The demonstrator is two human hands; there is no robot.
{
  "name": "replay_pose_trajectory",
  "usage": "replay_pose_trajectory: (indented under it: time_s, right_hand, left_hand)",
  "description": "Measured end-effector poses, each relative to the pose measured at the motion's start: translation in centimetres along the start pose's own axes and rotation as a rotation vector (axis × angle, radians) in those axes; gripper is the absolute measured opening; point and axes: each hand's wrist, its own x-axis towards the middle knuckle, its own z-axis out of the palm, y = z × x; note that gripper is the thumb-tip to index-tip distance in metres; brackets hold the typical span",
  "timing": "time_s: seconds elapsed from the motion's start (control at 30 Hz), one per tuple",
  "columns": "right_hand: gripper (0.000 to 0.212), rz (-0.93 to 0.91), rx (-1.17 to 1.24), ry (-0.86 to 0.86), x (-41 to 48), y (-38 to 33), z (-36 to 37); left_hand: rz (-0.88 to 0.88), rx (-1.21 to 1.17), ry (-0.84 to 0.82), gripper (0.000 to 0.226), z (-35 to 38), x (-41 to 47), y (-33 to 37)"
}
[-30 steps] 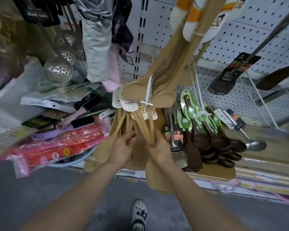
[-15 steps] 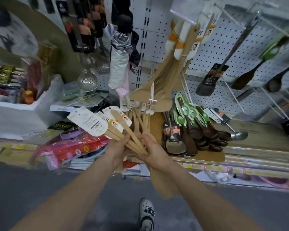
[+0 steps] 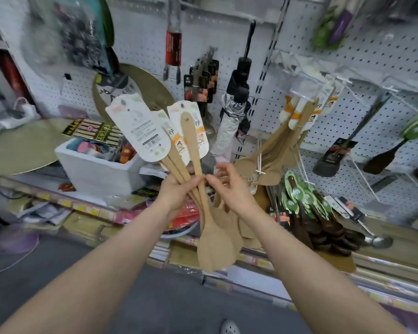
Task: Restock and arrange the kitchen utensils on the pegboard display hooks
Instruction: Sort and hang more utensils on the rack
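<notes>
My left hand [image 3: 179,189] grips a bunch of wooden spatulas [image 3: 212,239] by their handles, blades hanging down and white label cards [image 3: 140,127] fanned upward to the left. My right hand [image 3: 229,186] touches the same handles from the right with thumb and forefinger; the other fingers are spread. More wooden spatulas [image 3: 268,162] hang from a hook on the white pegboard [image 3: 348,131] just right of my hands.
Dark wooden spoons with green tags [image 3: 323,220] lie on the shelf at right. Black turners [image 3: 333,155] and a folded umbrella [image 3: 232,121] hang on the board. A white foam box [image 3: 94,169] sits on the left shelf. Grey floor lies below.
I have lifted the bunch of spatulas up off the shelf pile, and the view has tilted upward toward the pegboard. My right hand has loosened to a fingertip touch on the handles.
</notes>
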Motion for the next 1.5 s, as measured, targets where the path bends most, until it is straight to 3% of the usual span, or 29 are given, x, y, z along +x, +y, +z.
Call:
replay_pose_trajectory:
  time_s: [0.1,0.27,0.47,0.67,1.0,1.3,1.5]
  right_hand:
    - [0.048,-0.037,0.159,0.055,1.5,-3.8,-1.3]
    - [0.016,-0.005,0.545,0.116,2.3,-7.9,-3.3]
    - [0.01,0.001,0.579,0.244,2.1,-8.3,-7.4]
    - [0.015,0.096,0.659,0.334,0.8,-4.9,-11.7]
    - [0.032,0.221,0.685,0.588,-0.8,0.9,-17.8]
    - [0.028,0.299,0.616,0.513,2.5,1.0,-20.1]
    - [0.014,0.316,0.601,0.473,4.8,0.8,-21.2]
  left_hand:
    - [0.076,0.14,-0.094,0.017,-0.3,-1.2,2.4]
    - [0.147,0.268,-0.215,0.014,0.9,-1.9,5.3]
    - [0.244,0.332,-0.243,0.021,4.2,-1.1,7.7]
    - [0.296,0.256,-0.227,0.009,7.0,0.8,6.9]
    - [0.383,0.28,-0.252,0.013,11.4,2.2,6.4]
    - [0.315,0.287,-0.238,0.018,12.1,3.1,4.4]
    - [0.291,0.26,-0.217,0.014,12.5,3.9,3.7]
